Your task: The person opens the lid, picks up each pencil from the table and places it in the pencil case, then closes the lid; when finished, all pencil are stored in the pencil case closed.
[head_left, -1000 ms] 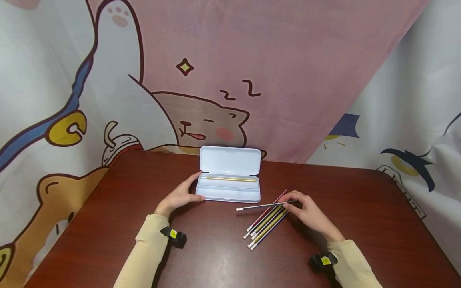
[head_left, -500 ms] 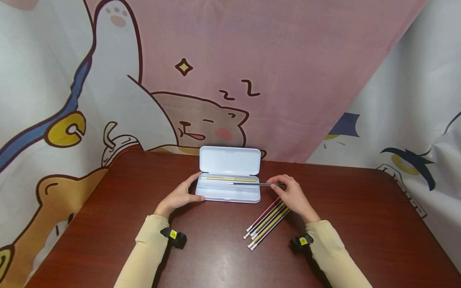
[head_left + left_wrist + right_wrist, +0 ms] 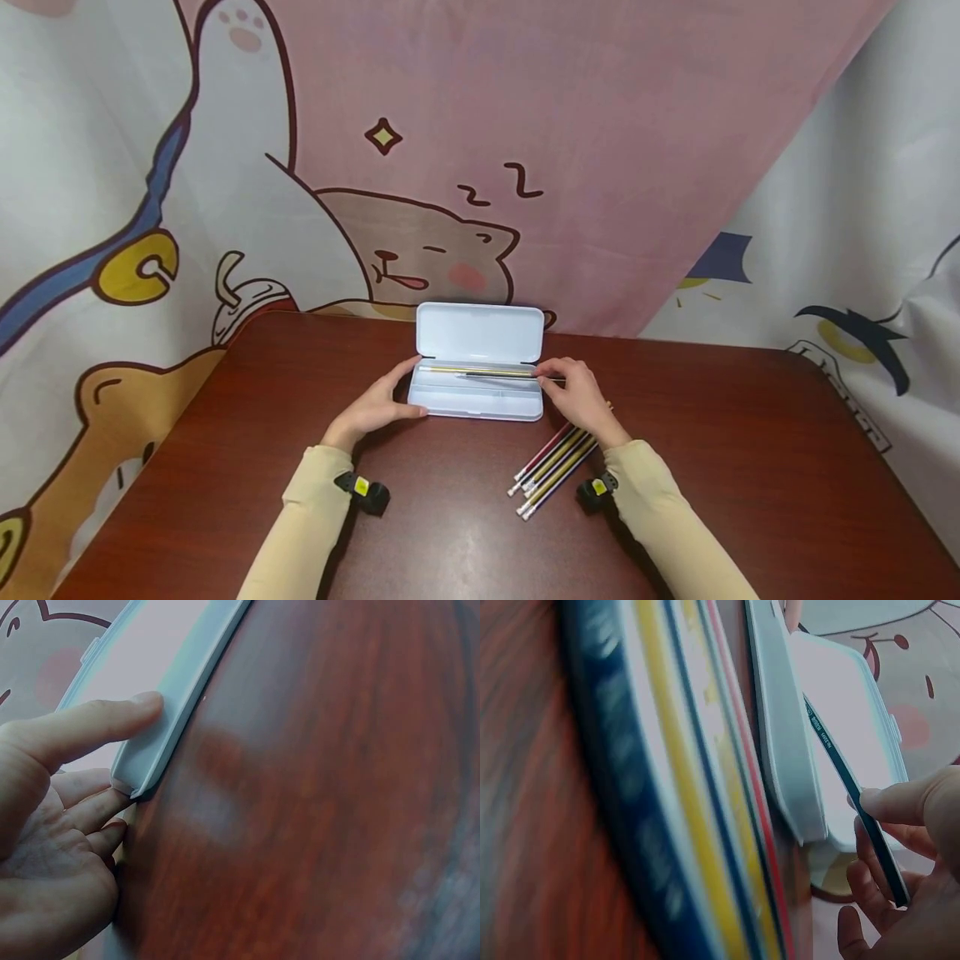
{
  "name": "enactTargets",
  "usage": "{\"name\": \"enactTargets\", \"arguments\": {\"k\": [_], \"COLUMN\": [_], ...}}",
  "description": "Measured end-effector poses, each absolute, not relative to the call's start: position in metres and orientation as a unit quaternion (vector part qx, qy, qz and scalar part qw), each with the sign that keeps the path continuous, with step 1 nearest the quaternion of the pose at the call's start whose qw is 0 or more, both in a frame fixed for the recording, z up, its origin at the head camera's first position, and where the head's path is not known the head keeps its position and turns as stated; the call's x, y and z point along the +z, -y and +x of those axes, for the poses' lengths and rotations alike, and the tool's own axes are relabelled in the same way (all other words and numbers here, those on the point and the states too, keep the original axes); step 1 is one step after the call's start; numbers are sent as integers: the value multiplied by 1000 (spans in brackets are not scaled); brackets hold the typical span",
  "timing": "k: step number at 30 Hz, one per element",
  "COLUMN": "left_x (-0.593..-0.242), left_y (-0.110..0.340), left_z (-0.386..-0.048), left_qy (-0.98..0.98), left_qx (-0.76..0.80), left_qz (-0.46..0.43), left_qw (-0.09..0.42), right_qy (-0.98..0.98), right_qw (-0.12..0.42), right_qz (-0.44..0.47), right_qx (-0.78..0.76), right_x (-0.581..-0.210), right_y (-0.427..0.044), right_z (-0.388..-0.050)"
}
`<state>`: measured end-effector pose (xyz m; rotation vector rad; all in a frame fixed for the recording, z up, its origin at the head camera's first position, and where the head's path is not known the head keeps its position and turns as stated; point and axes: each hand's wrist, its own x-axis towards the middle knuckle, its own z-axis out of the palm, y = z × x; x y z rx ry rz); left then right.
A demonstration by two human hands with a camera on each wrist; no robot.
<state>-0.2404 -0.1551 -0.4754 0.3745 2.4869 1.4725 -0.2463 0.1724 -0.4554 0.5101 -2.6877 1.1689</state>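
Note:
An open white pencil case [image 3: 480, 332] stands at the table's far side, lid raised. My left hand [image 3: 375, 410] holds its left end, thumb at the front edge and fingers round the side; the left wrist view shows the thumb [image 3: 124, 720] over the rim. My right hand [image 3: 581, 400] pinches a dark pencil [image 3: 847, 776] between thumb and fingers near one end. That pencil reaches leftward over the rear compartment, beside a yellow pencil [image 3: 442, 370] lying inside. Whether the dark one touches the case floor, I cannot tell.
Several striped and coloured pencils [image 3: 555, 467] lie in a slanted bundle on the brown table [image 3: 450, 517], below the right hand and in front of the case. Behind the table hangs a cartoon-printed cloth [image 3: 637, 167].
My right hand has carried the dark pencil from above the bundle leftward and away from me, to over the case's rear compartment. The left hand stays at the case's left end.

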Motion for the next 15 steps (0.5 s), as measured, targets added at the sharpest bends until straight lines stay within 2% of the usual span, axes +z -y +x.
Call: {"name": "enactTargets", "arguments": {"k": [10, 15], "left_x": [-480, -479], "left_y": [157, 157], "left_z": [-243, -242], "left_qy": [-848, -846], "left_qx": [500, 504], "left_qz": [136, 138], "left_qw": [107, 107], "right_qy": [889, 881], "right_qw": [96, 81], "right_qz": [229, 233], "right_qx": [386, 403], "right_x": [-455, -455], "right_y": [-139, -126], "right_z": [-256, -257]}}
